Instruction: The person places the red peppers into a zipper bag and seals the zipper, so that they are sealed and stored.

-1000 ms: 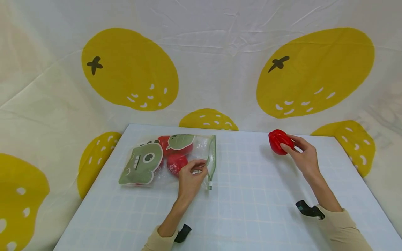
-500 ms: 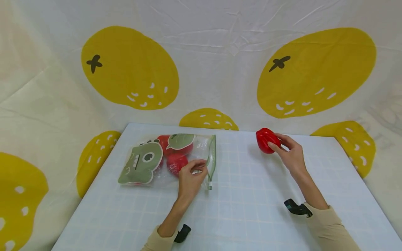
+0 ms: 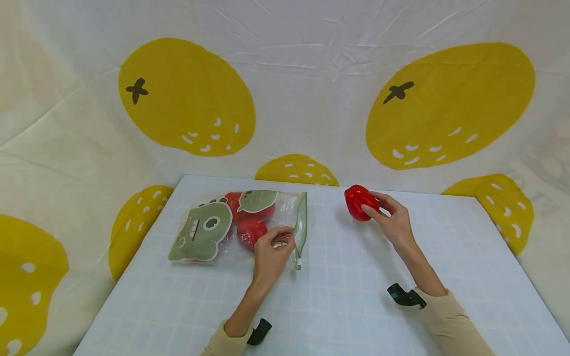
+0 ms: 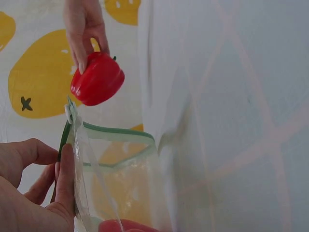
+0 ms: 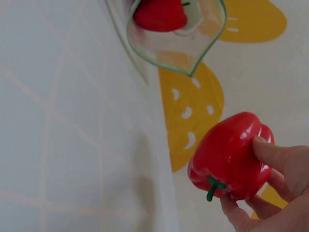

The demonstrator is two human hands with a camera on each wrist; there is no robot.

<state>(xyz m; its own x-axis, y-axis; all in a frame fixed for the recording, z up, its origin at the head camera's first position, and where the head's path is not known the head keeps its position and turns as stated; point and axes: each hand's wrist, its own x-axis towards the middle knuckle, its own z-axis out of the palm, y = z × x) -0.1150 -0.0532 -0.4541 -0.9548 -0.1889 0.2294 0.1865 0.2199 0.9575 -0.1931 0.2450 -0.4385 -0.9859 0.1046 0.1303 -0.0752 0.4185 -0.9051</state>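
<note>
A clear zip bag [image 3: 285, 202] with green dinosaur prints lies on the left half of the table, its mouth facing right. Several red items show inside, among them a round red one [image 3: 250, 232]. My left hand [image 3: 273, 252] pinches the bag's upper layer near the green-edged opening; in the left wrist view the mouth [image 4: 118, 133] gapes apart. To the right of the bag, my right hand [image 3: 392, 220] holds a red bell pepper [image 3: 359, 202] above the table, thumb on one side and fingers on the other. Its green stem [image 5: 215, 186] shows in the right wrist view.
The light blue checked tabletop [image 3: 338, 306] extends around both arms. Behind it hangs a white cloth [image 3: 311, 99] printed with yellow fruit. A black camera mount [image 3: 406, 295] sits at the right wrist, another [image 3: 259, 331] at the left.
My right hand has carried the red bell pepper leftward, closer to the bag's opening. The left hand and the bag stay in place.
</note>
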